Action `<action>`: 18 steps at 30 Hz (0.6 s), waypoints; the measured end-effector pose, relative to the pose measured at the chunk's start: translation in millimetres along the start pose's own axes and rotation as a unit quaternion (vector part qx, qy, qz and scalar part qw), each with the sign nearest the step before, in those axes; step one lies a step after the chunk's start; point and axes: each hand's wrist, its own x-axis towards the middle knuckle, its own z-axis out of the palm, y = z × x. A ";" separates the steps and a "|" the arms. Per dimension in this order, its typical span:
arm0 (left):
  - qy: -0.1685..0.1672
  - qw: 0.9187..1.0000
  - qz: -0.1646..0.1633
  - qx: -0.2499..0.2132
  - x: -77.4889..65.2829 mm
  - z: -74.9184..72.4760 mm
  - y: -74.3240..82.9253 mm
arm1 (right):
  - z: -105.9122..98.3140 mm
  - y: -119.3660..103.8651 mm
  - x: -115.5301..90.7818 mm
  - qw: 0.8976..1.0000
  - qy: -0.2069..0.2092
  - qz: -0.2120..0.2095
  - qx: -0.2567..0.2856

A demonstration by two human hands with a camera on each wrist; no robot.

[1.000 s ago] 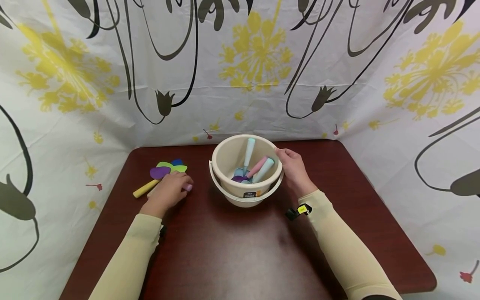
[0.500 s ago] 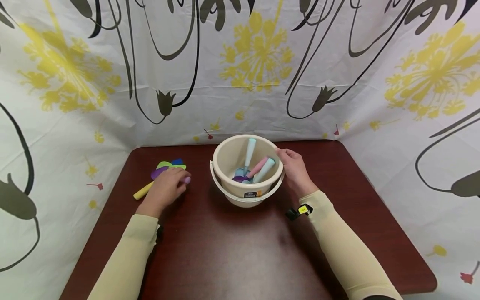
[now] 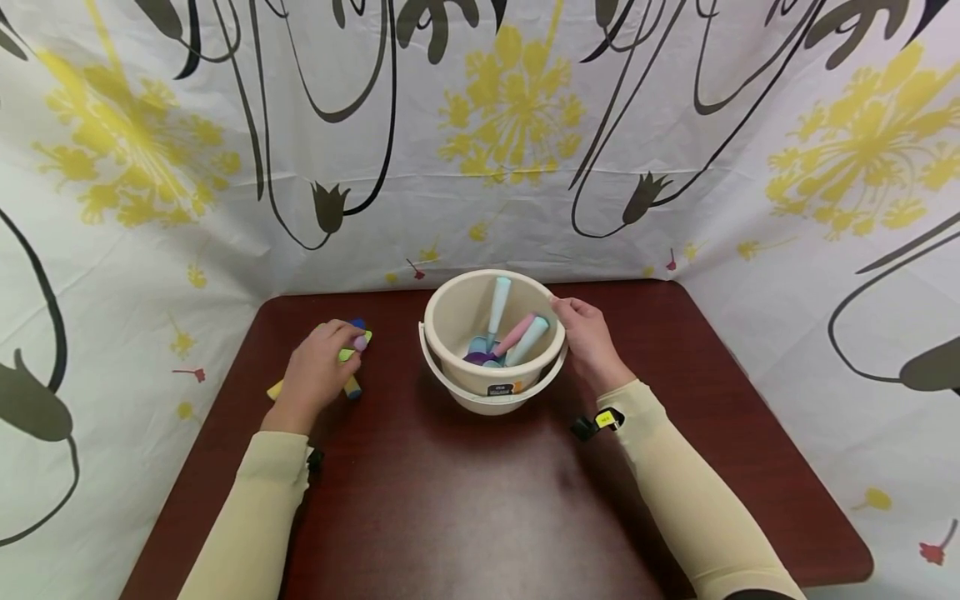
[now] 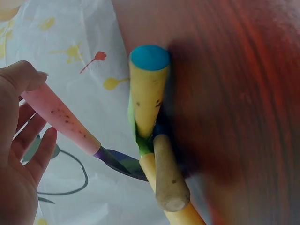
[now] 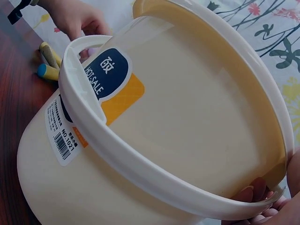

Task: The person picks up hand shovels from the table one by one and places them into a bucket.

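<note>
My left hand [image 3: 318, 367] holds a toy shovel by its pink handle [image 4: 61, 115], at the handle's top end. Its dark purple blade [image 4: 123, 164] hangs below, partly hidden behind other handles in the left wrist view. Right beside it lie several more toy shovels, among them a yellow handle with a blue end [image 4: 149, 89] and a tan handle [image 4: 171, 180]. At the table's middle stands a cream bucket [image 5: 187, 108], and my right hand [image 3: 592, 337] grips its right rim. Inside the bucket are light blue handles [image 3: 498, 304] and a pink handle [image 3: 516, 335].
The bucket's white carrying handle [image 3: 487, 396] hangs down across its front. A dark red table [image 3: 480, 500] bears everything. Close behind it and along both sides hangs a white patterned cloth [image 3: 480, 225].
My left hand has moved slightly back and left with the pink-handled toy shovel. A blue-ended yellow handle now shows beneath it. My right hand and the bucket have stayed put.
</note>
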 end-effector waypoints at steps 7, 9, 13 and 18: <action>0.061 0.996 -0.042 -0.042 -0.3 -9.0 -7.6 | 0.1 1.2 1.8 1.000 0.002 -0.003 0.005; 0.081 0.994 -0.049 -0.053 -0.6 -13.1 -9.9 | 0.2 1.6 2.1 1.000 0.001 -0.002 0.004; 0.124 0.989 -0.053 -0.059 -1.0 -23.0 -14.4 | 0.3 2.0 2.2 1.000 0.002 -0.001 0.004; 0.162 0.983 -0.062 -0.056 -1.5 -30.9 -21.2 | 0.2 1.2 1.0 1.000 0.005 -0.001 0.002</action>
